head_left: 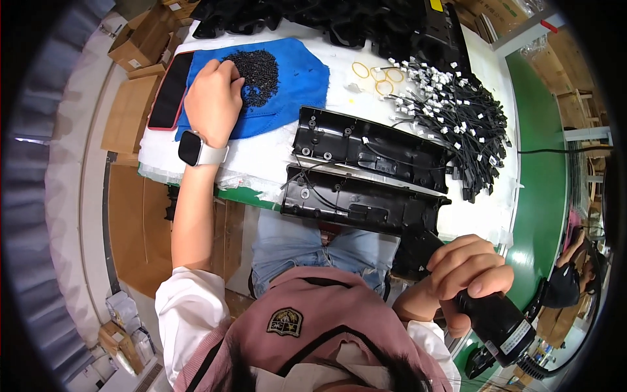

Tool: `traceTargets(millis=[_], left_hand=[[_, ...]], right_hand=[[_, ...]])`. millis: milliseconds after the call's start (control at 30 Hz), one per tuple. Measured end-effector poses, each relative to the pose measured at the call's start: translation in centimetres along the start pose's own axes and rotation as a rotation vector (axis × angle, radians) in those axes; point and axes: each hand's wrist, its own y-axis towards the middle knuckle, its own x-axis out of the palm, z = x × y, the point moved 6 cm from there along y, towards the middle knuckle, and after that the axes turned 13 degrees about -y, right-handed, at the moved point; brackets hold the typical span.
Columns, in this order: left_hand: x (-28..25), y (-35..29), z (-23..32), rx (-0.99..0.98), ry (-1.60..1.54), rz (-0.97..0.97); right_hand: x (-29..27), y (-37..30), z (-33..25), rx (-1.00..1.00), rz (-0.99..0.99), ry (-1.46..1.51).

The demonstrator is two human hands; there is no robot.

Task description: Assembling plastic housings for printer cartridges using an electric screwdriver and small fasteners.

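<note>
My left hand [214, 98], wearing a watch, reaches to the left edge of a pile of small black screws [261, 72] on a blue cloth [302, 68]. Its fingers are curled and pressed together; whatever is between the tips is hidden. At the lower right, my right hand [471, 268] is wrapped round a black corded electric screwdriver [499, 326]. Two long black plastic housings [372, 147] lie open side up, one behind the other, at the table's near edge. Thin black wires run inside both.
A red-edged phone [171, 91] lies left of the cloth. Black cables with white connectors [457, 117] are heaped at the right, beside several yellow rubber bands [379, 73]. Black plastic parts [353, 19] cover the far side of the white table [287, 140]. Another person [567, 281] is at far right.
</note>
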Motion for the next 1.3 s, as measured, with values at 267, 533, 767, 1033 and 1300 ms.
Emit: traceTargets(millis=[267, 533, 767, 1033, 1300], left_hand=[[-0.5, 0.1, -0.1, 0.079, -0.081, 0.052], [-0.8, 0.2, 0.1, 0.088, 0.012, 0.065], [-1.1, -3.2, 3.5, -0.370, -0.994, -0.099], [-0.1, -10.6, 14.5, -0.274, -1.417, -0.714], [1.1, -12.0, 15.1, -0.357, -1.497, -0.840]], right_hand=[[-0.5, 0.6, 0.4, 0.025, -0.101, -0.002], [-1.0, 0.5, 0.2, 0.020, -0.039, 0.051], [-1.8, -0.1, 0.1, -0.088, 0.223, 0.169], [-2.5, 0.1, 0.0, -0.123, 0.317, 0.445], [-1.9, -0.5, 0.1, -0.116, 0.300, 0.462]])
